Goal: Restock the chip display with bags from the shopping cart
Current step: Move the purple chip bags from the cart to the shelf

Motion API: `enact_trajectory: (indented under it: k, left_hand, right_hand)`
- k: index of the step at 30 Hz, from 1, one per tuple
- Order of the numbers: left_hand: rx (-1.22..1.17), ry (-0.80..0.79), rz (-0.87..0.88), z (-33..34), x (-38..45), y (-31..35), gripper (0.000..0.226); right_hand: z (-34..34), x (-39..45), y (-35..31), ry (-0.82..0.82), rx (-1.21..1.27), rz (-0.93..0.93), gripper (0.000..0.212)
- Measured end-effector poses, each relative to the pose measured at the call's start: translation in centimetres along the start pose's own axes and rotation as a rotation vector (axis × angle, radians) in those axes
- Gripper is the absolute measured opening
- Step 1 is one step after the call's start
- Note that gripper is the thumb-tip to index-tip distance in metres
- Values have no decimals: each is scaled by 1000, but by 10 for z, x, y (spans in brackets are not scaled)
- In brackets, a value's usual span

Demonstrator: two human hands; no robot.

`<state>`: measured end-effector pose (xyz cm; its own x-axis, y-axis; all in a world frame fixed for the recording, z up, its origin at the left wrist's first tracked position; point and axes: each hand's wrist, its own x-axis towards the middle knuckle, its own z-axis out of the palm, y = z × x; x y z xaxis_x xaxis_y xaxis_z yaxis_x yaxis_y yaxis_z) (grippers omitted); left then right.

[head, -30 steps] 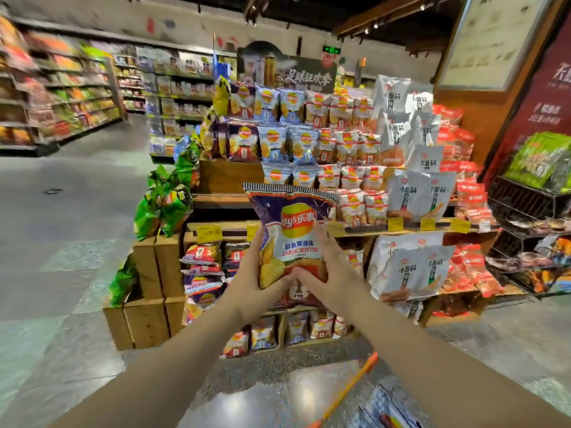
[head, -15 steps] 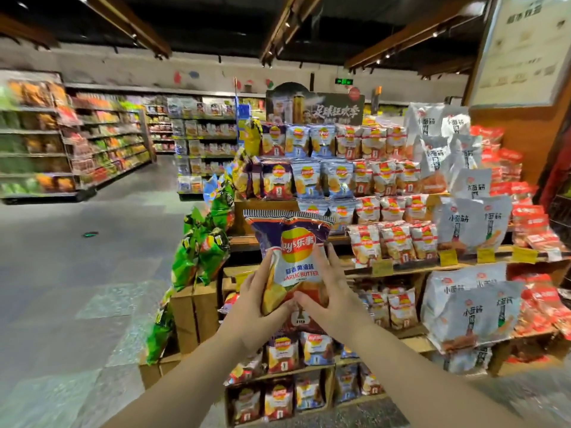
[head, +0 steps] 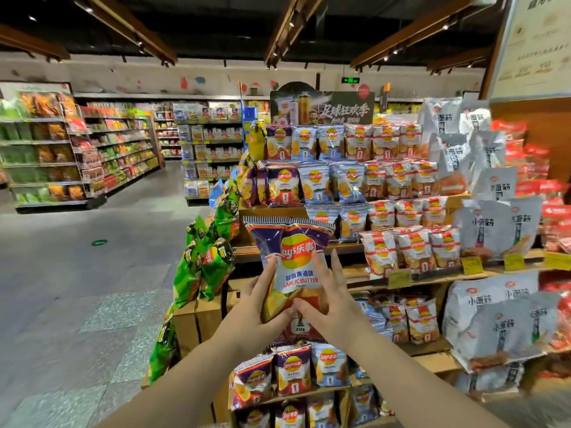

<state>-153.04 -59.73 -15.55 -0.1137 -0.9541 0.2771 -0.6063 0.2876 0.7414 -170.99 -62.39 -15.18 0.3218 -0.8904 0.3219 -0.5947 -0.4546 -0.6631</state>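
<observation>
Supermarket aisles are stretching behind the display (head: 355, 254). Both hands, left (head: 256, 307) and right (head: 332, 304), are gripping a bag (head: 293, 261) before its shelves; placing seems pending, cart unseen.

Both hands hold a purple garlic-butter chip bag (head: 293, 261) upright in front of the tiered wooden display (head: 432, 278). The left hand (head: 262, 310) grips its lower left edge; the right hand (head: 330, 301) grips the lower right, fingers spread up the front. Rows of chip bags (head: 364, 180) fill the tiers behind. Green bags (head: 210, 261) hang at the display's left end, white bags (head: 494, 223) to the right. Aisle shelves (head: 77, 149) stand far left.
</observation>
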Motion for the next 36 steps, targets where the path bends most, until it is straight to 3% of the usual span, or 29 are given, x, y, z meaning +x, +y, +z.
enact_trajectory:
  k: [8,13,20,26,36]
  left_hand:
    - [246,-58,26,8,85,-39,84]
    - [149,-55,33,14,168,-64,86]
    - [115,-44,16,-6,262,-92,68]
    - [124,-71,14,-42,317,-135,80]
    - [53,-73,104,-94,406,-221,78]
  right_hand:
    - [10,71,50,9,-7,33,81]
    - [5,140,81,15,-54,69,84]
    - [2,237,97,-5,-53,82,83]
    - [32,306,90,-3,-13,83,82]
    - [85,411,80,15,-131,177,82]
